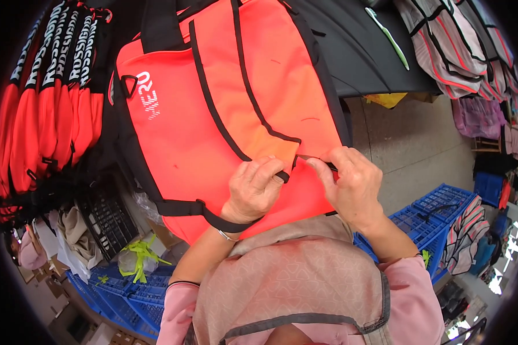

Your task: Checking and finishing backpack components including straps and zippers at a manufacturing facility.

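Observation:
A bright red-orange backpack [172,132] with black trim lies before me on a dark surface. Its padded shoulder strap [230,75], edged in black, runs down toward my hands. My left hand [253,187] is closed on the lower end of that strap, where a short black webbing piece [282,176] shows beside the fingers. My right hand [354,184] pinches a thin dark strip [312,157] close to the strap's corner; whether it is webbing or a small tool I cannot tell. A black side strap [181,207] passes under my left wrist.
Several similar red bags [54,121] hang at the left. Grey-pink bag pieces [449,52] and a toothbrush [388,40] lie on the black-covered table [351,63] at the far right. Blue crates [437,204] stand on both sides, and a black crate [106,215] at left.

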Demonstrator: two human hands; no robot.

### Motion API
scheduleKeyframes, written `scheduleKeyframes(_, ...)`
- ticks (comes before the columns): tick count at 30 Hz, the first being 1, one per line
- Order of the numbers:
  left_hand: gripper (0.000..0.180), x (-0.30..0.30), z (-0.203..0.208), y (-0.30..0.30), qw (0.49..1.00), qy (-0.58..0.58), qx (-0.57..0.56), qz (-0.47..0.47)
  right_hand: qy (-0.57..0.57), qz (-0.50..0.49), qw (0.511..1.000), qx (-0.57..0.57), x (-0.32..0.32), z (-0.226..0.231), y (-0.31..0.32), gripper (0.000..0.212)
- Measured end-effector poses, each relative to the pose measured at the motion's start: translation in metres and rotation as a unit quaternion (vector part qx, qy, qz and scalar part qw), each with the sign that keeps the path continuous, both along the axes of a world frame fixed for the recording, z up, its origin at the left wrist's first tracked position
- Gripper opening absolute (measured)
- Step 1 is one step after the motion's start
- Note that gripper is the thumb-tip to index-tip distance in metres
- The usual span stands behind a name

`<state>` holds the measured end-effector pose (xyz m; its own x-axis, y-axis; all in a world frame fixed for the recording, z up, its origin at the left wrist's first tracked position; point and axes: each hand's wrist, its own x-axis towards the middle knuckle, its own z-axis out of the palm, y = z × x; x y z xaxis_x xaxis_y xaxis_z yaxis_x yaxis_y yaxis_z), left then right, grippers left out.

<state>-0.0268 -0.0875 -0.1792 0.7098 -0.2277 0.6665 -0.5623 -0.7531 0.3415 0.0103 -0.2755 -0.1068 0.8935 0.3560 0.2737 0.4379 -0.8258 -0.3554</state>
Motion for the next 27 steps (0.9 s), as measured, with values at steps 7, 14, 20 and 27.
scheduleKeyframes(7, 0.018, 0.001, 0.001, 0.0, 1.0, -0.006, -0.011, 0.005, 0.045, 0.006, 0.995, 0.085, 0.006, 0.0, -0.003, 0.025)
scheduleKeyframes(14, 0.019, -0.001, 0.012, 0.005, 0.98, 0.124, -0.158, 0.012, 0.124, -0.037, 0.982, 0.14, 0.02, 0.001, -0.009, 0.023)
scheduleKeyframes(20, 0.018, 0.004, 0.019, 0.018, 0.879, 0.282, -0.385, -0.004, 0.231, -0.034, 0.918, 0.321, 0.027, -0.004, -0.001, 0.038)
scheduleKeyframes(27, 0.03, 0.003, 0.019, 0.022, 0.732, 0.373, -0.569, -0.038, 0.118, 0.169, 0.947, 0.246, 0.012, -0.011, 0.011, 0.027)
